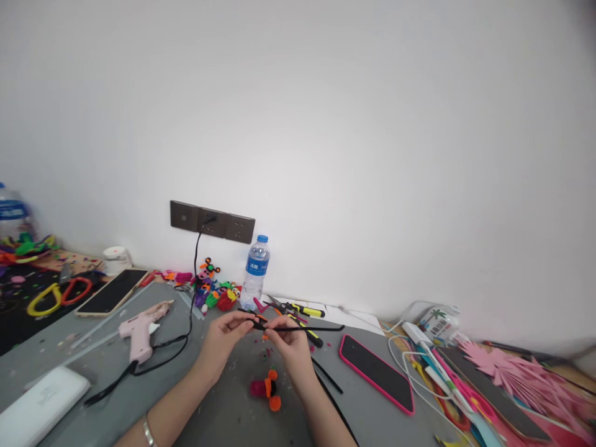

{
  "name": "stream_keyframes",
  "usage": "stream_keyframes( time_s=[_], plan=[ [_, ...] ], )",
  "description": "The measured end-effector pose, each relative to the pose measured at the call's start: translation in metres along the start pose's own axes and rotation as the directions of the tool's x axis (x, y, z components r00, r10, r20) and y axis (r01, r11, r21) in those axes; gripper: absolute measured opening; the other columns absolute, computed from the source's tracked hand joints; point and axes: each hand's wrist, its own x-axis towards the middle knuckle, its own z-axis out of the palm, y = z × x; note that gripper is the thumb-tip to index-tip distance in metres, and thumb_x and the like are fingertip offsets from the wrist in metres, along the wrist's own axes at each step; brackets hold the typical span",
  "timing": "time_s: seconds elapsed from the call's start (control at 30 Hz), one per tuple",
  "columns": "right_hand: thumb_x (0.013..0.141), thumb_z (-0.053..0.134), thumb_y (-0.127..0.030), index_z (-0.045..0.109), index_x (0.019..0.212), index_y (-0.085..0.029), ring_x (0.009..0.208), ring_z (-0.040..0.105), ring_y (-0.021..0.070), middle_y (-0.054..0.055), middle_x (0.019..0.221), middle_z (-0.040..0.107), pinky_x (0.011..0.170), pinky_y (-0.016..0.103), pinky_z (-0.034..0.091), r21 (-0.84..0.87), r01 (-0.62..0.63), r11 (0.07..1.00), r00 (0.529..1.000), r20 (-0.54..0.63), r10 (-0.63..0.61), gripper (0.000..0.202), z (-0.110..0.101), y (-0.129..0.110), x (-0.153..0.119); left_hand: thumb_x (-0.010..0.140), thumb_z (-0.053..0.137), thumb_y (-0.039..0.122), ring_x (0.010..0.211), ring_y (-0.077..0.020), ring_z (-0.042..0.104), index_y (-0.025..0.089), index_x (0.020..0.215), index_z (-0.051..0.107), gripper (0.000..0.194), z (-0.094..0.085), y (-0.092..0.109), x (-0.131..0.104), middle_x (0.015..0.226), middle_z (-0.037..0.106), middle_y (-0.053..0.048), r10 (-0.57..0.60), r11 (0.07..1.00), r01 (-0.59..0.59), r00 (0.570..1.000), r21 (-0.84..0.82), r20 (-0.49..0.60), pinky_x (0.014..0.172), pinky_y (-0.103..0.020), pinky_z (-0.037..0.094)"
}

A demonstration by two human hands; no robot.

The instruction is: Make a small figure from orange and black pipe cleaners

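My left hand (pixel 226 338) and my right hand (pixel 289 343) meet over the middle of the table, thumbs and forefingers pinched on a black pipe cleaner (pixel 321 328). Its long free end runs out to the right, with a small bend at the tip. A bit of orange shows between the fingertips, too small to make out. Below the hands lies a small magenta, black and orange pipe-cleaner piece (pixel 259 389). More black pipe cleaners (pixel 328 376) lie beside and partly under my right forearm. Cutters with yellow-and-black handles (pixel 307 309) rest just beyond the hands.
Left are a pink glue gun (pixel 139 338) with a black cord, a white box-shaped device (pixel 44 406) and a phone (pixel 114 290). A water bottle (pixel 254 276) stands by colourful pipe-cleaner figures (pixel 214 293). Right lie a pink-cased phone (pixel 377 374), white cables and pink paper (pixel 521 379).
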Motion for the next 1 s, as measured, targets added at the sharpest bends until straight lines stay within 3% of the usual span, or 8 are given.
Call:
stream_keyframes(
  time_s=[0.2,0.57,0.77,1.0],
  plan=[
    [0.068,0.076,-0.039,0.064,0.070,-0.019,0.060,0.059,0.0172,0.000,0.061,0.064,0.062,0.029,0.047,0.031,-0.069,0.997,0.996,0.051,0.068,0.024,0.001,-0.001,0.000,0.063,0.078,0.038,0.081,-0.0222,0.069,0.017,0.077,0.073,0.026,-0.001,-0.001,0.000,0.085,0.076,-0.008,0.037,0.998,-0.038,0.999,0.043,0.022,0.073,-0.028,0.053],
    [0.068,0.077,-0.037,0.065,0.074,-0.018,0.065,0.061,0.0176,0.001,0.066,0.065,0.064,0.028,0.045,0.109,-0.083,0.991,0.997,0.020,0.081,0.023,-0.005,0.010,0.002,0.061,0.078,0.034,0.066,-0.0209,0.068,0.017,0.067,0.072,0.018,-0.003,-0.002,0.000,0.065,0.073,-0.004,0.079,0.987,-0.081,0.997,0.139,0.020,0.065,-0.028,0.053],
    [0.067,0.077,-0.037,0.065,0.073,-0.018,0.062,0.060,0.0164,0.000,0.062,0.065,0.065,0.028,0.045,0.192,-0.135,0.972,0.991,0.048,0.128,0.023,-0.005,0.014,0.002,0.063,0.077,0.031,0.062,-0.0201,0.067,0.018,0.068,0.071,0.015,-0.003,-0.001,0.000,0.061,0.071,-0.002,0.117,0.981,-0.126,0.991,0.146,0.068,0.064,-0.028,0.052],
    [0.063,0.080,-0.036,0.068,0.077,-0.019,0.065,0.060,0.0147,0.000,0.069,0.067,0.065,0.026,0.046,0.296,-0.121,0.947,0.991,-0.020,0.132,0.025,-0.003,0.013,0.002,0.065,0.075,0.030,0.061,-0.0195,0.066,0.018,0.066,0.066,0.014,-0.001,-0.004,-0.004,0.062,0.068,-0.002,0.139,0.965,-0.165,0.981,0.201,0.138,0.062,-0.028,0.052]
  ],
)
